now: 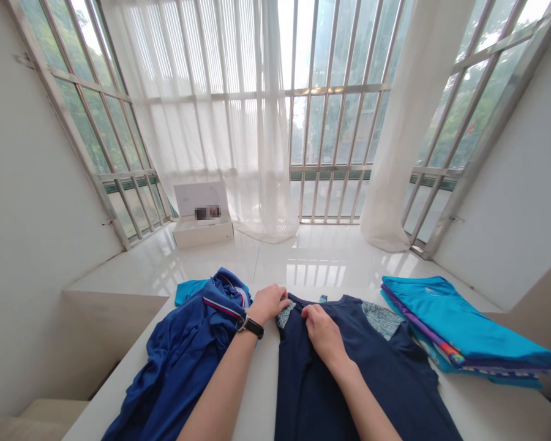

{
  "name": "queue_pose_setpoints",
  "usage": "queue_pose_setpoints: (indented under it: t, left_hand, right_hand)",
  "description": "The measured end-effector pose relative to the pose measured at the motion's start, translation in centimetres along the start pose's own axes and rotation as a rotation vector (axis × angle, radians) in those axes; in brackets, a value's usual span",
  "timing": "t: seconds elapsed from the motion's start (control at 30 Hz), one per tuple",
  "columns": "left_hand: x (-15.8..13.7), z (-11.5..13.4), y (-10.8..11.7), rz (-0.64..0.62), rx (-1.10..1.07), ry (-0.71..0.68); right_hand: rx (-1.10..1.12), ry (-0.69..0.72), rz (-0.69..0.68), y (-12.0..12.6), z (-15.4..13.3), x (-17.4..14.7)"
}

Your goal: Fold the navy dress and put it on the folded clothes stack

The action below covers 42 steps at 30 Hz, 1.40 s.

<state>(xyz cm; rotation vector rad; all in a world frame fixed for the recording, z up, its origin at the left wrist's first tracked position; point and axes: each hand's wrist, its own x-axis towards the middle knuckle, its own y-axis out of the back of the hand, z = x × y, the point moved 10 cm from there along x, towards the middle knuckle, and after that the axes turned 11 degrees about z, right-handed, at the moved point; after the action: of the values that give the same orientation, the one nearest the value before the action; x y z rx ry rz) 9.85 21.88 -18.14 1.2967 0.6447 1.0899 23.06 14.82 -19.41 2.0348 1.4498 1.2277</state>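
Both hands meet at the navy shirt's (pixel 349 373) collar — the left hand (pixel 269 303) pinching its edge, the right hand (pixel 324 334) curled, pressing it flat on the table (pixel 261 398). Loose blue clothes (pixel 183 361) lie left, a folded stack (pixel 463 331) right — sorted apart, it seems.

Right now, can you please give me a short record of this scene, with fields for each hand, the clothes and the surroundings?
left hand: at the collar of the navy shirt, wearing a black wristwatch
right hand: resting on the navy shirt near the neckline
navy shirt: spread out on the white table, patterned shoulder panels
blue garment pile: crumpled, left of the navy shirt
folded stack: turquoise clothes, right side of the table
background: white box on the floor, sheer curtains, barred windows
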Motion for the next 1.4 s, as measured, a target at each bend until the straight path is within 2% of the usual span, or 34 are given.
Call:
queue_pose_setpoints:
  t: [0.87, 1.17, 1.4]
  left_hand:
    - [0.0, -0.4, 0.0, 0.005, 0.067, 0.031]
    - [0.2, -0.6, 0.3, 0.010, 0.083, 0.019]
    - [-0.1, -0.9, 0.1, 0.016, 0.116, 0.036]
  right_hand:
    - [-0.082, 0.109, -0.004, 0.2, -1.7, -0.5]
    - [-0.067, 0.099, 0.021, 0.2, -1.3, -0.3]
    - [-0.109, 0.150, -0.033, -0.7, -1.9, -0.6]
